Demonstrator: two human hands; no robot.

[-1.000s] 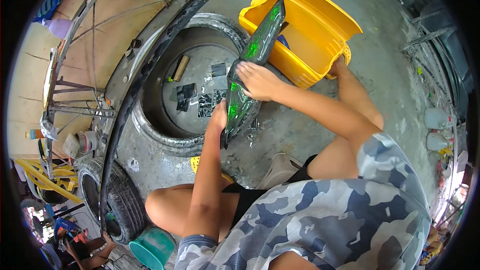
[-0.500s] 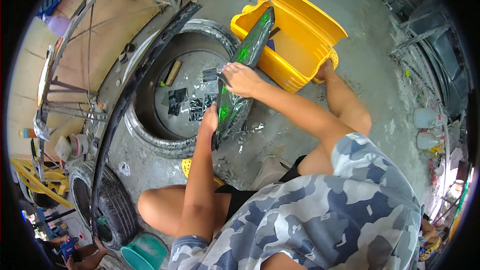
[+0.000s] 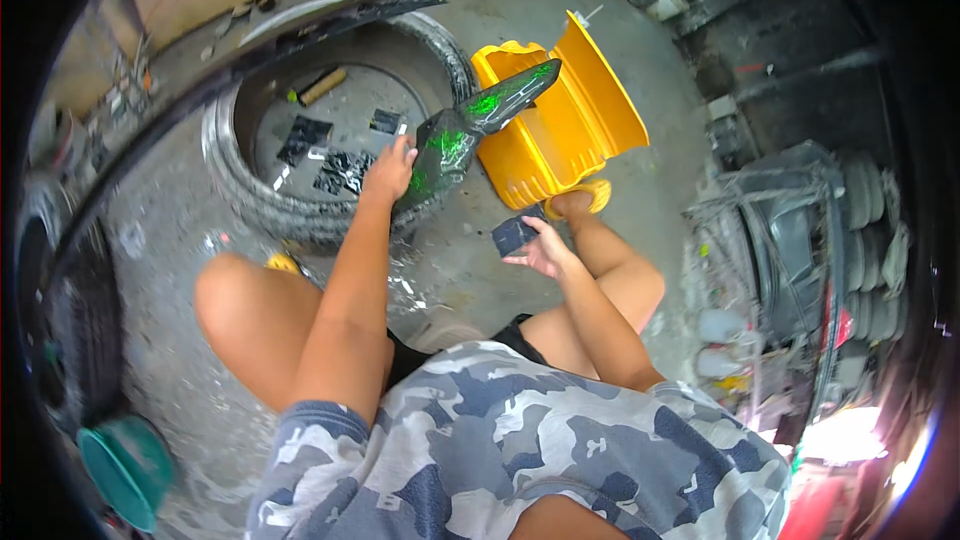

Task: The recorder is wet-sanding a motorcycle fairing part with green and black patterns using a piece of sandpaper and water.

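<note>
A long glossy dark panel with bright green patches lies aslant over the right rim of a big tyre, its far end reaching over a yellow bin. At the panel's left edge is my left hand, fingers stretched and somewhat apart; whether they press on the edge I cannot tell. My right hand, near the bin's front corner, grips a dark sheet of sandpaper between thumb and fingers. More dark sheets lie on the wet surface inside the tyre, beside a tan stick-like piece.
A long black curved strip crosses over the tyre's far left side. Lower left stands a teal bucket, near another tyre. Cluttered racks and plastic jugs line the right side. A yellow clog sits by the bin.
My right hand has left the panel and come back right with a sandpaper sheet in it. My left hand has shifted up along the panel's edge. The view has turned rightward.
</note>
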